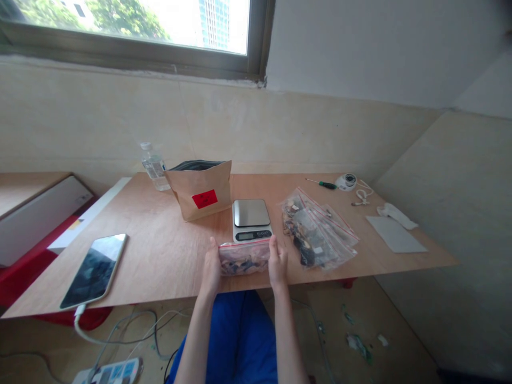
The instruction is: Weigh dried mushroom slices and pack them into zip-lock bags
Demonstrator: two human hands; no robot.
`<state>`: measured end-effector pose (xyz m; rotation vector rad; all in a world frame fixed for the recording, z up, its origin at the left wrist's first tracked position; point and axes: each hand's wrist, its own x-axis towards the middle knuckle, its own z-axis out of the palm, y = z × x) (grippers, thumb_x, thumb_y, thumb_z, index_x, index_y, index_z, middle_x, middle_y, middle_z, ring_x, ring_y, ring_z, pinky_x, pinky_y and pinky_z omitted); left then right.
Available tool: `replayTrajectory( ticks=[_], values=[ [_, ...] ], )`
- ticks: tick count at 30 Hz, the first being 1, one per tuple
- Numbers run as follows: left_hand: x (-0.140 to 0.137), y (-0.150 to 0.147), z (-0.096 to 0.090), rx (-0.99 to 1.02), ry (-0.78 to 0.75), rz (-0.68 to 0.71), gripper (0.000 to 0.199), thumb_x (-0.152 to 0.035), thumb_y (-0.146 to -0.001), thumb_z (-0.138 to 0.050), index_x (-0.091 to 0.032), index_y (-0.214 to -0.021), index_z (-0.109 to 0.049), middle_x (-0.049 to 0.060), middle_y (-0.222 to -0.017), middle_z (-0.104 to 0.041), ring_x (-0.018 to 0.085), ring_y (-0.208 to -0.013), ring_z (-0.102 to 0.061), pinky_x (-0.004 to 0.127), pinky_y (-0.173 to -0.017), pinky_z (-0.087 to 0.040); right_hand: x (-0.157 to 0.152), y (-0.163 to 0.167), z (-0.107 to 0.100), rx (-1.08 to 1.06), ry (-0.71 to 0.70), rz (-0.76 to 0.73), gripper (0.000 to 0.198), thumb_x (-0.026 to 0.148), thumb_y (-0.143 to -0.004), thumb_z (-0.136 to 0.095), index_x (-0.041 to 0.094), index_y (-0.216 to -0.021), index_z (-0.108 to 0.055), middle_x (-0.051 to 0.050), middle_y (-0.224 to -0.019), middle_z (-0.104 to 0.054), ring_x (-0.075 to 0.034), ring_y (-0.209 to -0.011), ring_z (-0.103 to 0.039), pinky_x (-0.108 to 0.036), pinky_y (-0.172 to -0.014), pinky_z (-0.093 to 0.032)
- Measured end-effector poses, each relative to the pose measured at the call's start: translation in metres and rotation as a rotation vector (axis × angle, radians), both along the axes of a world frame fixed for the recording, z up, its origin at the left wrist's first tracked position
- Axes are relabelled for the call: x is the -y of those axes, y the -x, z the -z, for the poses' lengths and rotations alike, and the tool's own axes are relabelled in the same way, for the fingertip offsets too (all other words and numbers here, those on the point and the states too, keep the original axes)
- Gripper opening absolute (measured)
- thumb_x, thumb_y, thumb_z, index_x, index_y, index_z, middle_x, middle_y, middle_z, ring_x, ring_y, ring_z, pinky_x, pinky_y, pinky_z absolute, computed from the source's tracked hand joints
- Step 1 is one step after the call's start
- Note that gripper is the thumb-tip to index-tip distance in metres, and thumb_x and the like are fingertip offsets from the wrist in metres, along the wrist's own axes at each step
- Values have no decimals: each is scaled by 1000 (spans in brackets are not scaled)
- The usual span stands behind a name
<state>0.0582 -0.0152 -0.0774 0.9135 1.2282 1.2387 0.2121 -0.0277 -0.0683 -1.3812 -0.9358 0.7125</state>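
Note:
Between my two hands is a clear zip bag (245,258) with a red seal strip along its top and dark and brownish pieces inside. My left hand (210,266) grips its left end, and my right hand (278,262) grips the right end, thumb on top. The bag is held at the table's front edge, just before a small digital kitchen scale (252,214) with a bare metal plate. Left of the scale stands an open brown paper pouch (204,192) with a red label. To the right lies a pile of similar zip bags (316,232).
A plastic bottle (154,166) stands behind the pouch. A phone (96,269) on a charging cable lies at the left. A green screwdriver (327,185), a white dome camera (346,182) and white paper (396,233) are on the right. Cables and a power strip (116,370) are below.

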Motion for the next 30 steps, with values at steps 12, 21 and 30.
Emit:
replayTrajectory(
  ticks=[12,21,30],
  values=[
    [-9,-5,1,19,-83,78,48,-54,-84,-44,-13,-88,-69,8,-75,-70,14,-64,-60,24,-62,-45,10,-80,-1,-243,-66,672,53,57,-87,-28,15,-79,-60,-10,-72,-62,-20,-58,-56,-33,-54,-45],
    [-13,-17,6,-25,-119,90,41,-49,-84,-48,-13,-82,-69,6,-71,-68,14,-63,-58,25,-61,-44,15,-78,-5,599,-131,1000,43,28,-80,-53,13,-120,-50,-20,-121,-50,-31,-114,-47,-49,-95,-37],
    [-14,-5,9,118,-64,29,39,-49,-81,-53,-12,-83,-68,7,-73,-67,15,-65,-60,27,-64,-47,1,-81,12,874,18,595,35,45,-80,-53,23,-102,-68,-12,-134,-47,-36,-123,-34,-54,-95,-24]
  ],
)
